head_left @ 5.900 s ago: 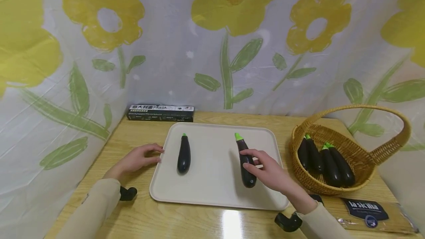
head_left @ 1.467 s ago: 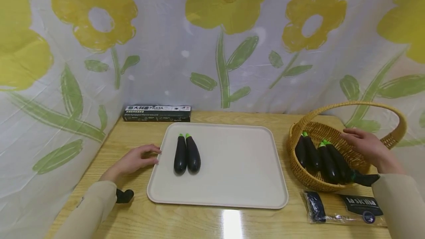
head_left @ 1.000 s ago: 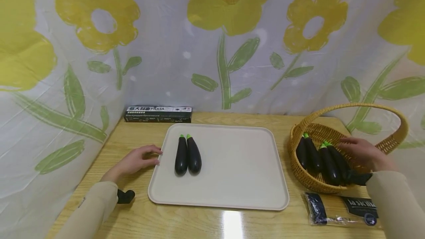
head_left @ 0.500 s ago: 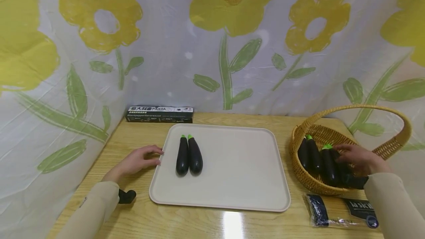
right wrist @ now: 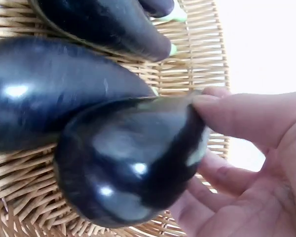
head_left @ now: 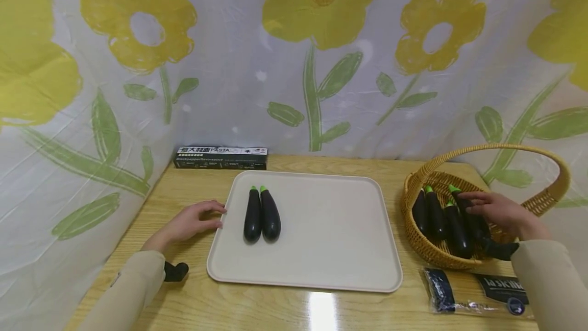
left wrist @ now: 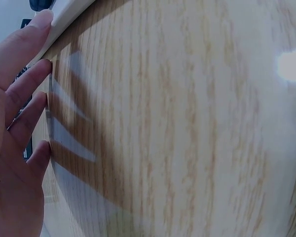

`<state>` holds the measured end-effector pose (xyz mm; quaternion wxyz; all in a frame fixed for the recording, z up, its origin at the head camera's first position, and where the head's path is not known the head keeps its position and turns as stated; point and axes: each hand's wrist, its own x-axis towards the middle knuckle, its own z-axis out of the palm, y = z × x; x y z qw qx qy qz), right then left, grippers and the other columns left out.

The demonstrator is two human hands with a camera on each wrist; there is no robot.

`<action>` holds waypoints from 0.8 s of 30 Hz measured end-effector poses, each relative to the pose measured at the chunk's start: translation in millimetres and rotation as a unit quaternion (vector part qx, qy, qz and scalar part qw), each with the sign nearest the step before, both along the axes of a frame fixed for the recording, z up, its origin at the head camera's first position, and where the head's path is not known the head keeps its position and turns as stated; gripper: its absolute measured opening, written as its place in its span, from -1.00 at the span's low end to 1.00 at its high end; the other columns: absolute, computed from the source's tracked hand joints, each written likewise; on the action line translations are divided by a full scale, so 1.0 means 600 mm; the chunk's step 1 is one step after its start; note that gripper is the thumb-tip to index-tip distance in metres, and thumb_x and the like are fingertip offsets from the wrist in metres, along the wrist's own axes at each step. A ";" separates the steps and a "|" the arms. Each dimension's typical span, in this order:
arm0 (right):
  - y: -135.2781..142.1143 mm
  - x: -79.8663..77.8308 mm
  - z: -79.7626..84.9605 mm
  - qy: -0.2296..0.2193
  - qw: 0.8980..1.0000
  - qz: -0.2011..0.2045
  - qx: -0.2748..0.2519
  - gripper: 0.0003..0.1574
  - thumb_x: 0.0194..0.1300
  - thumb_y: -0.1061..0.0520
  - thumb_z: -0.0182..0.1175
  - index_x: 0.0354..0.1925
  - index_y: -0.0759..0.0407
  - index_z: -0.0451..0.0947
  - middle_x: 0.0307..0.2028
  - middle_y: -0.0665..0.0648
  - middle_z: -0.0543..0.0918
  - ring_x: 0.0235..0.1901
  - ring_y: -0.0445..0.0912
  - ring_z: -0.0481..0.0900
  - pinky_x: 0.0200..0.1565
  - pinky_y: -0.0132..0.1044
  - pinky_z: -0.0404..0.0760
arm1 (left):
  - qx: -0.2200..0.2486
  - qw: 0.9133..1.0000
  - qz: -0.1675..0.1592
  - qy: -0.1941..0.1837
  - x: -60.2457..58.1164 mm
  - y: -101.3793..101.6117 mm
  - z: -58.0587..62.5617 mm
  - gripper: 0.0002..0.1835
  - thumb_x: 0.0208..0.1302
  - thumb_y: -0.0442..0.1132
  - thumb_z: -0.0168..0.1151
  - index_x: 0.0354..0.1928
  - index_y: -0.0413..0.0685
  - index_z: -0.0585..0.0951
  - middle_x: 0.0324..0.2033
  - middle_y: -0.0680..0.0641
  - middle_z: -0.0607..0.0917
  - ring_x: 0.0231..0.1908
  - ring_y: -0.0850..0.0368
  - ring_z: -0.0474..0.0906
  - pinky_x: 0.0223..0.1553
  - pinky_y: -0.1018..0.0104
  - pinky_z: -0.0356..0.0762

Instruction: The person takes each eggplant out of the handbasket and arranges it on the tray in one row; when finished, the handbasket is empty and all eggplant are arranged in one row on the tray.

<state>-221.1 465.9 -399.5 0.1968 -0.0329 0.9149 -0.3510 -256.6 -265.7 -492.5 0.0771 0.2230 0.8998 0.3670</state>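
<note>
In the head view my right hand (head_left: 503, 212) reaches into the wicker basket (head_left: 424, 253). It grips the rightmost eggplant (head_left: 475, 221) near its green stem end, slightly raised at that end. The right wrist view shows thumb and fingers around this dark glossy eggplant (right wrist: 133, 158), with other eggplants (right wrist: 49, 94) beside it. Two eggplants, a left one (head_left: 252, 218) and a right one (head_left: 270, 217), lie side by side on the left of the pale tray (head_left: 331, 234). My left hand (head_left: 192, 222) touches the tray's left edge with loosely bent fingers, holding nothing.
A black pasta box (head_left: 220, 158) lies behind the tray at the back left. In front of the basket is a plastic pasta packet (head_left: 491, 290), partly covered by the right sleeve. The basket's tall handle (head_left: 496, 147) arches over its opening. A flowered cloth hangs behind.
The eggplant once held over the tray now lies beside the other one. My right hand moved into the basket and took hold of another, lifting its stem end slightly. My left hand stays put.
</note>
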 end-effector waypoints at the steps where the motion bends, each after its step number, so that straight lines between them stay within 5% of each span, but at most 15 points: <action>1: -0.001 0.000 0.001 0.003 1.000 0.002 -0.006 -0.38 0.54 0.18 -0.12 0.39 0.54 0.08 0.31 0.72 0.04 0.27 0.55 0.12 0.14 0.29 0.43 | 0.000 1.000 -0.001 0.001 0.000 0.000 0.000 -0.66 0.27 -0.13 0.35 0.06 -0.04 0.64 0.16 -0.19 0.57 0.35 -0.34 0.21 0.35 -0.28 0.09; 13: -0.011 0.010 0.005 0.015 0.999 -0.017 -0.035 -0.29 0.61 -0.04 -0.23 0.41 0.49 0.08 0.37 0.65 0.01 0.32 0.53 0.02 0.19 0.35 0.33 | -0.002 1.000 -0.001 0.005 -0.001 -0.001 -0.001 -0.66 0.27 -0.13 0.35 0.06 -0.04 0.64 0.16 -0.17 0.58 0.34 -0.32 0.23 0.35 -0.26 0.11; 17: -0.021 0.019 0.010 0.040 0.998 -0.036 -0.025 -0.19 0.55 -0.17 -0.13 0.42 0.43 0.09 0.35 0.62 0.10 0.30 0.52 0.10 0.12 0.37 0.37 | 0.000 1.000 0.003 0.002 0.000 -0.001 0.000 -0.65 0.27 -0.13 0.35 0.07 -0.03 0.64 0.17 -0.17 0.57 0.35 -0.33 0.22 0.35 -0.27 0.10; 24: -0.048 0.047 0.016 0.083 0.996 -0.016 -0.006 -0.28 0.51 -0.08 0.02 0.39 0.36 0.20 0.29 0.56 0.26 0.21 0.49 0.24 0.02 0.33 0.44 | 0.001 1.000 0.000 0.003 0.000 -0.001 -0.001 -0.65 0.27 -0.12 0.35 0.07 -0.04 0.64 0.16 -0.17 0.58 0.34 -0.32 0.24 0.35 -0.26 0.12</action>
